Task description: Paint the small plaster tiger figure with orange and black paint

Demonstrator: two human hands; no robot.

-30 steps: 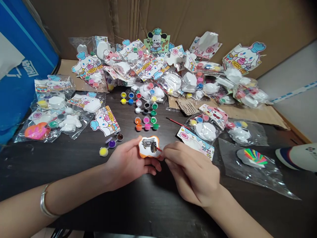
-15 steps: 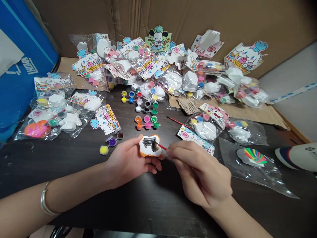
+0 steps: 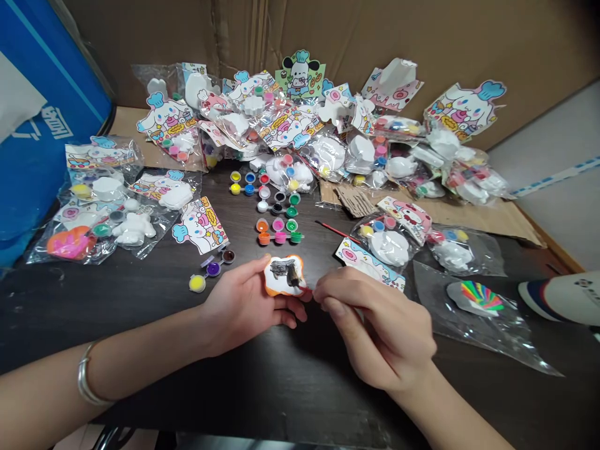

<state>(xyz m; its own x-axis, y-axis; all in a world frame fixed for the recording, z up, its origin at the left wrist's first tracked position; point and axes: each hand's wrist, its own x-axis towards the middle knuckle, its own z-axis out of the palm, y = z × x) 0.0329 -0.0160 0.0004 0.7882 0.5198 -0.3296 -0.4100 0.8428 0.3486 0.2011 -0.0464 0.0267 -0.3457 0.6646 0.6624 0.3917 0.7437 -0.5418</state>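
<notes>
My left hand holds a small white plaster figure with a wavy outline and an orange-painted edge. Black streaks cover part of its face, with a brownish-black patch to their right. Pinched in the fingers of my right hand is a thin red paintbrush, its tip against the dark patch. Most of the brush handle is hidden by my fingers. Beyond the figure are open paint pots in orange, pink and green, and a strip with yellow, purple and brown pots lies left of it.
Bagged plaster figures with printed cards are heaped along the back against cardboard. Another red brush lies right of the pots. A rainbow-striped piece rests on a clear bag, near a white cup. More bags lie left.
My right hand has shifted slightly, and the brush lies lower and flatter across the dark patch, which looks a little more filled in. My left hand has stayed in place with the figure.
</notes>
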